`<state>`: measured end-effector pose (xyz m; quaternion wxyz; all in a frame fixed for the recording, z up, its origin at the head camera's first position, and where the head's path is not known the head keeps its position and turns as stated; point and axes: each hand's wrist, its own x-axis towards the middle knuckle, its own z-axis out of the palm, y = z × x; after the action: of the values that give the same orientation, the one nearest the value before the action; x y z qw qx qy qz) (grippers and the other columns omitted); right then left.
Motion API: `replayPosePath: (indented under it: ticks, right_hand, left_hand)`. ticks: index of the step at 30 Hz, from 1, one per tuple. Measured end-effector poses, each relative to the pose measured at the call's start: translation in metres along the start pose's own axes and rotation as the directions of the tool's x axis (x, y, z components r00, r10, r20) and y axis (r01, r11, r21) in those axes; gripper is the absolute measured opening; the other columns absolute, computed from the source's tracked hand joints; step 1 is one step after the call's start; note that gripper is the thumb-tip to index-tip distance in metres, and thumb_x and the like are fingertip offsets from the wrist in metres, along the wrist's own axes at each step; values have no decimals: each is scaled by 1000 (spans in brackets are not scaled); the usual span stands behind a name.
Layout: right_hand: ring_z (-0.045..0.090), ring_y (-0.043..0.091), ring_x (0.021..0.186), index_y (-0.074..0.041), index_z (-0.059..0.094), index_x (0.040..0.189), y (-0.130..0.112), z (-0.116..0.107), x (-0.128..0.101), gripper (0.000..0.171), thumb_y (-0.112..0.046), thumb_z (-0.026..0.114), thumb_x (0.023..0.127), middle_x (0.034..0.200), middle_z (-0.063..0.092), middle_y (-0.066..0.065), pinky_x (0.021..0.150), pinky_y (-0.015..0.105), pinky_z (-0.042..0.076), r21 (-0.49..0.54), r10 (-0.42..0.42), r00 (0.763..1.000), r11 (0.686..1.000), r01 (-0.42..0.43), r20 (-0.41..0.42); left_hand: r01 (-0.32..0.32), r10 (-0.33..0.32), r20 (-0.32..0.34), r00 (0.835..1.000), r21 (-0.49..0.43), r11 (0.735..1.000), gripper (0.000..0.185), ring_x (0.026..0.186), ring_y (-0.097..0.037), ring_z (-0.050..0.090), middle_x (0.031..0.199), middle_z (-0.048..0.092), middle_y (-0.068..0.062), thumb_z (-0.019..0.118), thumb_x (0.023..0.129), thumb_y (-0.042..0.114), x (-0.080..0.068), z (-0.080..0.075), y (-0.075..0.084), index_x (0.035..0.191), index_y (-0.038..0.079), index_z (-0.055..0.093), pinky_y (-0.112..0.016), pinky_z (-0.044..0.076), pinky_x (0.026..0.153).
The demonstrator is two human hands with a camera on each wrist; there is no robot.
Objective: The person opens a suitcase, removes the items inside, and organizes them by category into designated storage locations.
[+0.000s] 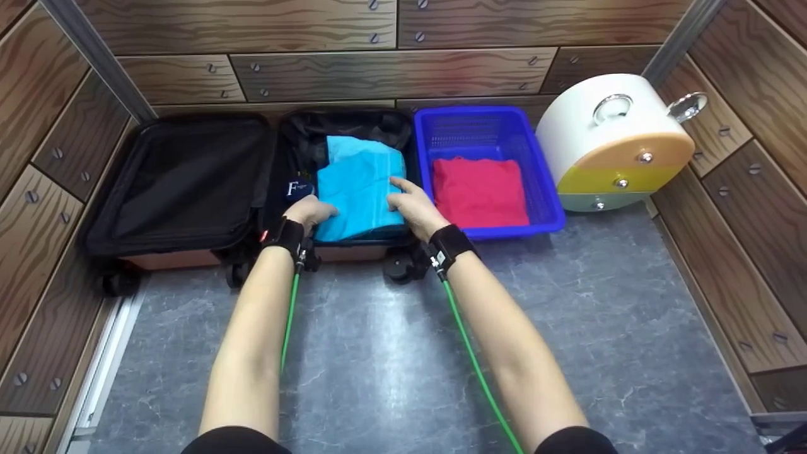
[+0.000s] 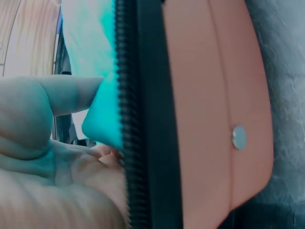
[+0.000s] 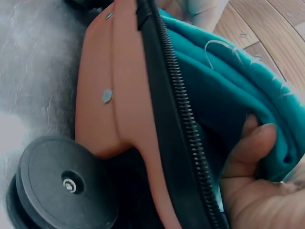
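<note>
A folded blue cloth point(image 1: 359, 195), its back part paler, lies in the right half of an open suitcase point(image 1: 403, 123). My left hand point(image 1: 309, 212) grips the cloth's left edge; in the left wrist view the thumb point(image 2: 71, 93) lies over the fabric and the other fingers are partly hidden beneath. At the cloth's right edge is my right hand point(image 1: 417, 208). The right wrist view shows its thumb point(image 3: 259, 143) against the layered folds, which that hand holds near the suitcase's zipper point(image 3: 183, 102). A dark item with a white letter F point(image 1: 298, 188) sits beside my left hand.
The suitcase's black lid half point(image 1: 183, 183) lies to the left. Right of the suitcase stands a blue plastic basket point(image 1: 551, 208) with a folded red cloth point(image 1: 480, 192) inside. A rounded white drawer unit point(image 1: 592, 120) with colored drawers is farther right. Wood-patterned walls point(image 1: 391, 75) enclose the grey floor point(image 1: 378, 353).
</note>
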<state>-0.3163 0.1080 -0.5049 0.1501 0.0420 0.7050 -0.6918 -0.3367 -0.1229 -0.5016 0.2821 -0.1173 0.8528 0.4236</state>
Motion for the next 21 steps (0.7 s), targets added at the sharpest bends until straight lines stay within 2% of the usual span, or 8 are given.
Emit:
replayPosePath:
  ticks: [3, 6, 10, 13, 15, 16, 18, 21]
  right_hand:
    - [46, 28, 120, -4, 38, 157, -1, -1, -1, 81, 5, 51, 78, 153, 39, 12, 90, 32, 42, 43, 31, 1000, 999, -31, 4]
    - [43, 24, 131, -3, 41, 156, -1, -2, -1, 73, 0, 55, 84, 159, 38, 12, 102, 31, 41, -29, 13, 1000, 999, -14, -20]
    - [33, 19, 145, 0, 44, 153, -1, -3, 1, 65, -2, 56, 89, 160, 40, 14, 116, 31, 32, -157, -53, 998, 987, 45, -45]
    - [31, 18, 146, 1, 43, 153, 0, -5, 1, 64, 0, 52, 90, 160, 39, 14, 117, 31, 29, -210, -90, 995, 974, 80, -38]
    - [31, 17, 145, 2, 40, 154, 0, -7, 1, 65, 1, 49, 90, 161, 38, 14, 116, 30, 29, -229, -106, 994, 969, 96, -29]
    - [30, 17, 145, 2, 39, 155, 0, -8, 2, 65, 1, 49, 90, 161, 36, 14, 116, 29, 28, -232, -112, 993, 967, 104, -23]
    - [27, 17, 147, 3, 35, 156, 1, -11, 2, 67, 0, 48, 91, 163, 33, 15, 117, 28, 26, -236, -127, 992, 964, 122, -5]
    - [22, 18, 151, 3, 30, 158, 1, -15, 2, 69, 0, 48, 91, 165, 29, 15, 120, 27, 22, -248, -158, 987, 955, 161, 32]
  left_hand:
    - [-9, 9, -10, 1000, -13, 1000, 77, 138, -31, 33, 166, 21, -17, 57, 98, 12, 1, 0, 1, 161, -6, 14, -41, 32, 117]
    - [-24, 24, -34, 999, 5, 1000, 74, 126, -32, 37, 160, 29, -16, 52, 95, 7, 1, 0, 1, 159, -7, 18, -36, 37, 103]
    - [-105, 102, -51, 993, -63, 992, 78, 126, -30, 34, 164, 23, -17, 47, 92, -1, 0, -2, 0, 162, -2, 12, -33, 34, 95]
    - [-174, 171, -37, 985, -134, 975, 79, 129, -31, 34, 169, 15, -16, 45, 94, -2, -1, -2, 2, 164, 4, 9, -31, 36, 88]
    - [-200, 199, -22, 980, -157, 967, 74, 128, -31, 36, 168, 16, -16, 44, 96, 1, -3, -3, 4, 164, 4, 13, -31, 37, 85]
    - [-208, 209, -15, 978, -158, 965, 71, 127, -31, 36, 168, 18, -16, 44, 98, 3, -4, -4, 5, 163, 3, 15, -32, 37, 85]
    - [-228, 230, -5, 973, -156, 961, 65, 133, -30, 36, 168, 19, -16, 43, 101, 7, -7, -5, 8, 162, 0, 19, -31, 38, 98]
    - [-265, 267, -7, 964, -158, 951, 62, 148, -26, 24, 168, 17, -18, 42, 104, 10, -11, -7, 12, 161, -3, 20, -34, 25, 119]
